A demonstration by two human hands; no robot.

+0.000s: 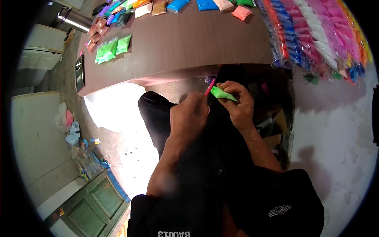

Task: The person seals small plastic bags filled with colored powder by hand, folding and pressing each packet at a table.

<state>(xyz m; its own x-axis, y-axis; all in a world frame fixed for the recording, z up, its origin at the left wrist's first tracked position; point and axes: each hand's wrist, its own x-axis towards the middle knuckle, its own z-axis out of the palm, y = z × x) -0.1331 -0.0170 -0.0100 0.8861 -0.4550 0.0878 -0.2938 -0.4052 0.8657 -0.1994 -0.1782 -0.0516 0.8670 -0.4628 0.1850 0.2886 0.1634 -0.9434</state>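
My right hand pinches a small bright green packet above my lap, thumb and fingers closed on its edge. Close beside it, my left hand is closed around a thin pink stick, whose upper end touches or nearly touches the packet's left end. Motion blurs the left fingers a little, and the stick's lower part is hidden in them. On the table lie several similar green packets, side by side near its left end.
The brown table spans the space in front of my knees. Along its back are packets in blue, tan and pink, with a metal tumbler at the left. Long rows of colored packets hang at the right, beside a white wall.
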